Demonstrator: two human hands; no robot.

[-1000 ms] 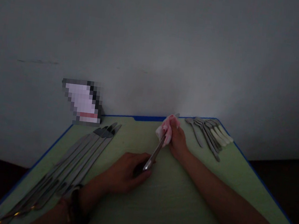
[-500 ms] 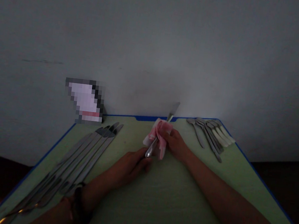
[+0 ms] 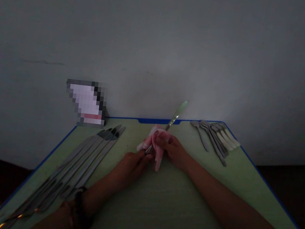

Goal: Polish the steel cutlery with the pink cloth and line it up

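Observation:
A shiny metal table knife (image 3: 179,112) points up and away over the far edge of the table. My left hand (image 3: 135,164) is closed around the lower end of its handle. A pink and white cloth (image 3: 158,144) is wrapped about the middle of the knife. My right hand (image 3: 175,151) pinches the cloth around it, thumb on top. The cloth hides part of the handle, and one corner of it hangs down between my hands.
Several table knives (image 3: 89,158) lie side by side on the left of the green table (image 3: 163,211). Several spoons (image 3: 213,138) lie at the far right, beside white-handled cutlery (image 3: 225,137). A blurred-out upright device (image 3: 86,103) leans on the wall (image 3: 160,49).
My right hand and the cloth have slid down the knife toward my left hand. More of the blade shows above the cloth, and less of the handle shows below it.

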